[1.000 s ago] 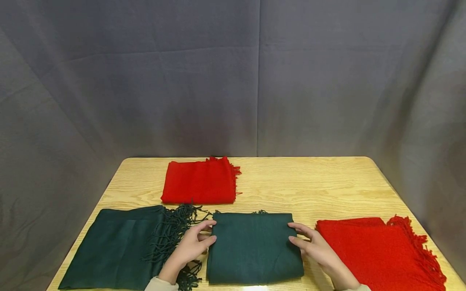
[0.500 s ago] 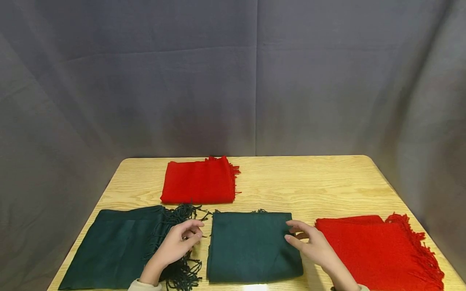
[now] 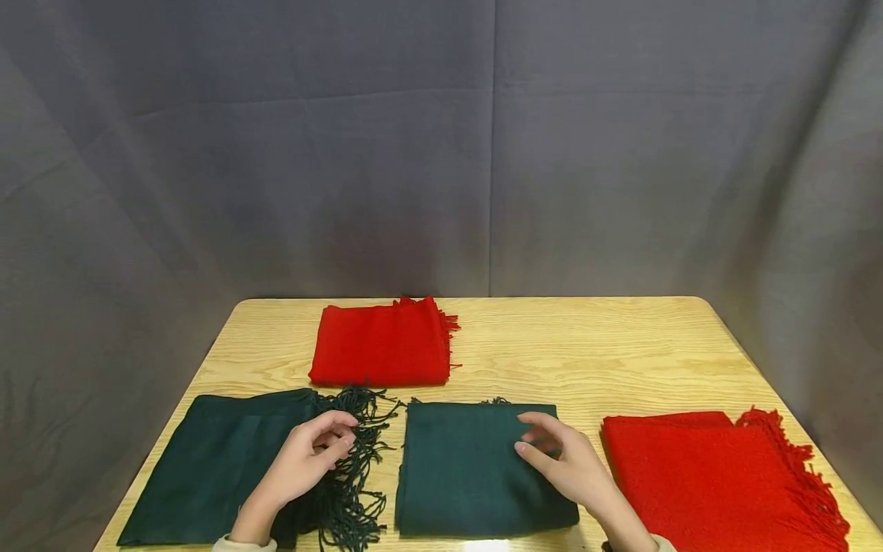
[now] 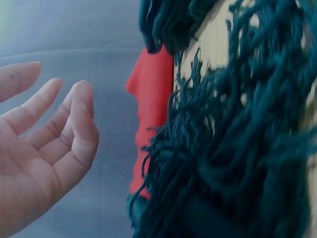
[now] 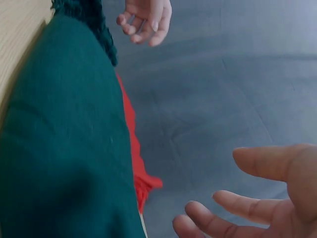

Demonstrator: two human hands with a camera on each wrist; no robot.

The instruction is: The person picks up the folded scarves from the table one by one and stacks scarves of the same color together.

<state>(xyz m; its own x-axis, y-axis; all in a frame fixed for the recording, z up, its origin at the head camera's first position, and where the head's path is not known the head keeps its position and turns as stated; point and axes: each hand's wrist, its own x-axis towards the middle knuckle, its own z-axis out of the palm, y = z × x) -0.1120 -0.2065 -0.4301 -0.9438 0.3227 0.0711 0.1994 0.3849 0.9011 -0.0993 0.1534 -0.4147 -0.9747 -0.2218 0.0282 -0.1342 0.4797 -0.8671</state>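
Note:
A dark green scarf [image 3: 476, 468], folded into a neat rectangle, lies at the front middle of the table. Over its right part hovers my right hand [image 3: 569, 464], fingers loosely curved and holding nothing; the right wrist view shows the hand raised off the folded cloth [image 5: 69, 129]. My left hand [image 3: 303, 460] is above the fringe [image 3: 359, 460] of a second dark green scarf [image 3: 221, 452] at the left. In the left wrist view its relaxed fingers [image 4: 84, 129] hold nothing and stand apart from the tangled fringe.
At the back left of the wooden table [image 3: 586, 345] lies a folded red scarf [image 3: 379, 345] with fringe on its right. Another red scarf [image 3: 710, 475] is spread at the front right, its fringe along the right side. A grey curtain [image 3: 441, 153] hangs behind the table.
Both hands have come away from the sides of the middle green scarf. My left hand moved left over the other green scarf's fringe; my right hand shifted slightly left over the folded cloth.

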